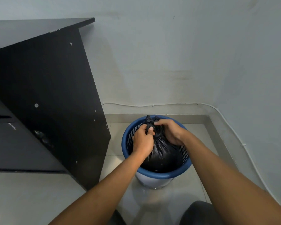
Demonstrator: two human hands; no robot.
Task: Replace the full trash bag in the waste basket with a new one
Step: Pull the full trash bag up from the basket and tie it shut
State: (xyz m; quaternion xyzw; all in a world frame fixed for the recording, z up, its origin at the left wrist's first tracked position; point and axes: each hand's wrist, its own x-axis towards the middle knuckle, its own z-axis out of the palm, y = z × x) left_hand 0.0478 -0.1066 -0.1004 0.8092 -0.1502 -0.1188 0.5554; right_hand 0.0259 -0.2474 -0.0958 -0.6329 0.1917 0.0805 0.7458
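Note:
A blue waste basket (159, 174) with a slotted wall and a pale lower part stands on the tiled floor in the room's corner. Inside it sits a full black trash bag (163, 155), gathered at the top into a twisted neck with knotted ends sticking up. My left hand (143, 140) grips the neck from the left, thumb on top. My right hand (169, 131) holds the same neck from the right, fingers curled over it. The bag's lower part is hidden by the basket wall.
A black desk side panel (52, 98) stands close on the left of the basket. Grey walls meet in a corner behind, with a white cable (152, 105) running along them above the skirting. A dark knee (199, 213) shows at the bottom edge.

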